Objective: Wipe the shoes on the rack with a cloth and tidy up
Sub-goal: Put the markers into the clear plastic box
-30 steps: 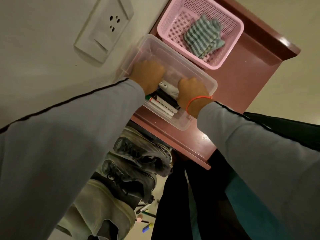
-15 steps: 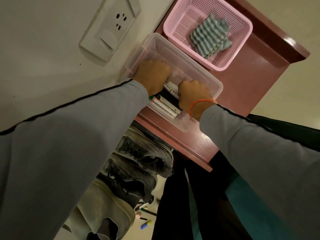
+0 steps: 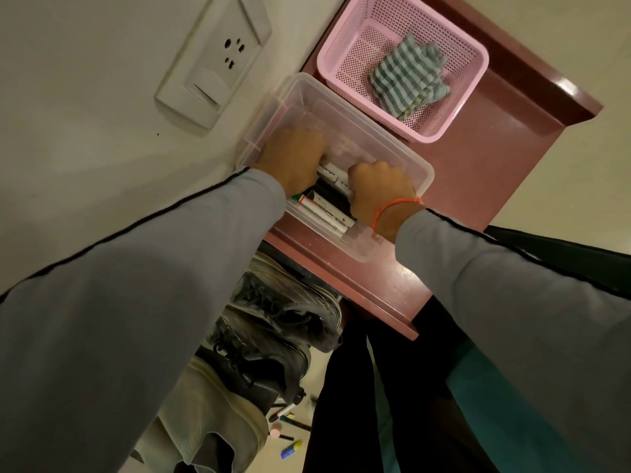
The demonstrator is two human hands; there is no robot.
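Both hands are down inside a clear plastic box (image 3: 403, 158) sitting on the reddish-brown top of the shoe rack (image 3: 478, 186), about middle of the frame. The left hand (image 3: 293, 158) is curled over at the wall side of the box and the right hand (image 3: 379, 189) is balled up next to it, orange thread round the wrist; both sets of knuckles are bent, and they look like they're closing on the markers (image 3: 324, 209) lying in the box, though the fingers themselves are tucked under so I can't say exactly which marker each one has. A white marker (image 3: 329, 172) with printed lettering pokes out between the two hands. Just past the box, upper right of the frame, there's a pink mesh basket (image 3: 341, 52) touching it, with a folded striped cloth (image 3: 406, 83) lying inside, nobody touching it. Under the top panel, lower middle of the frame, you can see the shoes: a grey lace-up sneaker (image 3: 283, 302), a darker one (image 3: 252, 363) below it, and a beige slip-on (image 3: 211, 414) nearest the bottom. A few loose markers and pens (image 3: 286, 428) are lying on the floor beside them. Wall socket and switch plate (image 3: 211, 59) in the upper left.
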